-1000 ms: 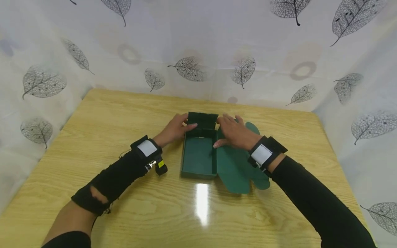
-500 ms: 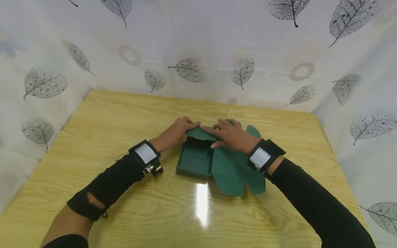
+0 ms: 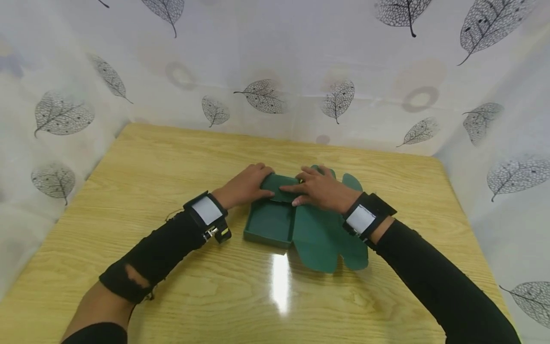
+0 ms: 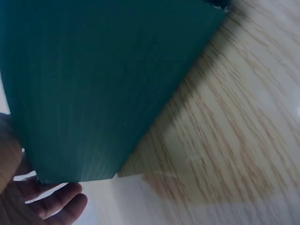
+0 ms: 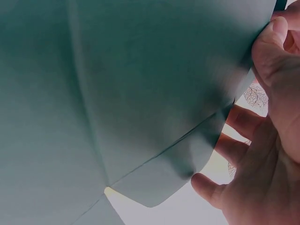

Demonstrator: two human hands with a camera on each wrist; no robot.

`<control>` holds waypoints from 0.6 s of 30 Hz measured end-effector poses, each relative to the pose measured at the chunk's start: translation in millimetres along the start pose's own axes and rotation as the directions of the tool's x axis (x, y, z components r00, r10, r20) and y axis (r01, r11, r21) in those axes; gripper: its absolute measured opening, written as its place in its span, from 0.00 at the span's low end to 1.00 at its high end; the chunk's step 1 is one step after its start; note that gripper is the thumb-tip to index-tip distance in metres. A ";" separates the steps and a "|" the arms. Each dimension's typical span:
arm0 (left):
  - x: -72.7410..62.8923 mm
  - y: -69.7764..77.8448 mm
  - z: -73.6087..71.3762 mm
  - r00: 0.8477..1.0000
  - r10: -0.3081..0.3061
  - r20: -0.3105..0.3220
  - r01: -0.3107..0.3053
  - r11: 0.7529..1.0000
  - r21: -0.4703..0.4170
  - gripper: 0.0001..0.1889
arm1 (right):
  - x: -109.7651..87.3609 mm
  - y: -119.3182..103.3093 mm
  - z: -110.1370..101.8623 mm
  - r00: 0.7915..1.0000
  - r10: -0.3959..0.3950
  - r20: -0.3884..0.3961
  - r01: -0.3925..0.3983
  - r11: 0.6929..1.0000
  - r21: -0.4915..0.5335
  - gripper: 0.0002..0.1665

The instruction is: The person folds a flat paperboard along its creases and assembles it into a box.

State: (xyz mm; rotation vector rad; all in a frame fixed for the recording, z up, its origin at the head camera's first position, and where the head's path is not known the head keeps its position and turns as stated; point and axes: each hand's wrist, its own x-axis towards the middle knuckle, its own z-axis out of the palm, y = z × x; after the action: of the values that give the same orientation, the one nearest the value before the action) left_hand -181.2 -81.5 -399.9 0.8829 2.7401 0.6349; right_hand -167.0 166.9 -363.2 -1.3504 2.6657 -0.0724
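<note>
A green cardboard box (image 3: 269, 222) lies on the table, its tray part upright and its wide lid panel (image 3: 318, 234) spread out to the right. Across the far end a folded flap (image 3: 279, 187) lies over the tray. My left hand (image 3: 246, 185) grips the far left corner, thumb on the flap; in the left wrist view its fingers (image 4: 58, 199) curl at the end of the box's side wall (image 4: 103, 89). My right hand (image 3: 321, 188) holds the far right corner, one finger reaching onto the flap. In the right wrist view, several fingers (image 5: 232, 150) pass behind the green panel (image 5: 154, 103).
The wood-grain table (image 3: 185, 296) carries the box, with a bright light reflection in front of it. A white curtain with leaf prints (image 3: 292, 57) hangs behind the table's far edge and along both sides.
The far flap has folded down toward me from upright and now lies over the tray's far end. The box has shifted slightly left. My left thumb has moved onto the flap.
</note>
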 end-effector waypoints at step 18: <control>26.5 19.1 -1.0 0.994 0.109 0.011 -0.104 0.906 0.411 0.15 | 0.3 -3.6 -2.9 0.999 0.033 0.033 -0.033 0.999 0.009 0.26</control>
State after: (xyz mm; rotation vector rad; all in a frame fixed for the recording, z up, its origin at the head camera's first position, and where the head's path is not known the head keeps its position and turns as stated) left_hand -193.0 -52.2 -391.6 1.1221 2.9035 0.0676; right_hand -164.8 164.4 -360.0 -1.2926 2.6561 -0.0581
